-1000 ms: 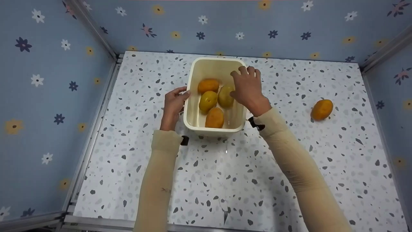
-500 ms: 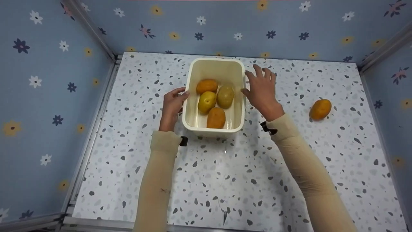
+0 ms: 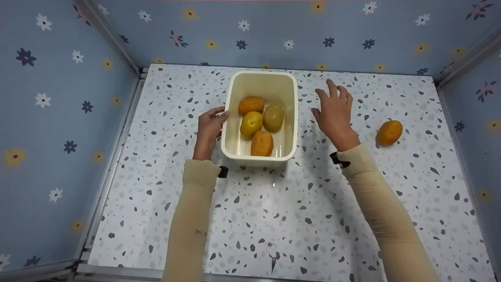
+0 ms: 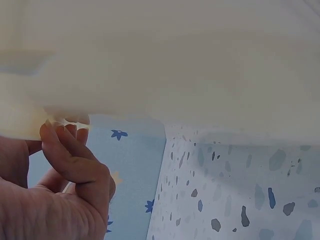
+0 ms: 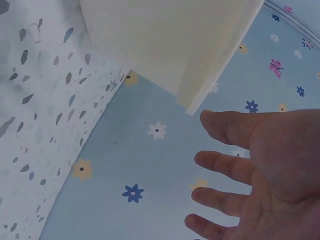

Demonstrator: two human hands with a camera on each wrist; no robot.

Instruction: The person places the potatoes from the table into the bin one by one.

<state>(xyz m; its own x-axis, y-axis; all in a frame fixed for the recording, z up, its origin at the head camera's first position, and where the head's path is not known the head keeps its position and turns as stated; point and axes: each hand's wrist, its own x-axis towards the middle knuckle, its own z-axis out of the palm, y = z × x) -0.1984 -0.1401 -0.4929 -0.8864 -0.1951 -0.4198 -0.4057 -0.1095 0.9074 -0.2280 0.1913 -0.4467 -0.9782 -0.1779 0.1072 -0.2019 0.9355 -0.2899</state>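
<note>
A cream plastic bin (image 3: 258, 158) stands on the speckled table in the head view. Inside lie two orange mangoes (image 3: 251, 105) (image 3: 262, 143), a yellow fruit (image 3: 251, 124) and an olive-green oval fruit (image 3: 273, 117). My left hand (image 3: 209, 127) grips the bin's left rim, thumb on top and fingers under the lip. In the left wrist view, that hand (image 4: 75, 180) has bent fingers against the rim. My right hand (image 3: 335, 113) hovers right of the bin, fingers spread, holding nothing. Another orange mango (image 3: 390, 132) lies farther right on the table.
The speckled white tabletop (image 3: 250, 219) is bounded by flowered blue panels (image 3: 266, 31) at the back and both sides. Metal rails (image 3: 113, 176) run along its left edge and front.
My right hand has moved from above the bin's interior, out over its right rim and toward the right. The left hand stays at the left rim.
</note>
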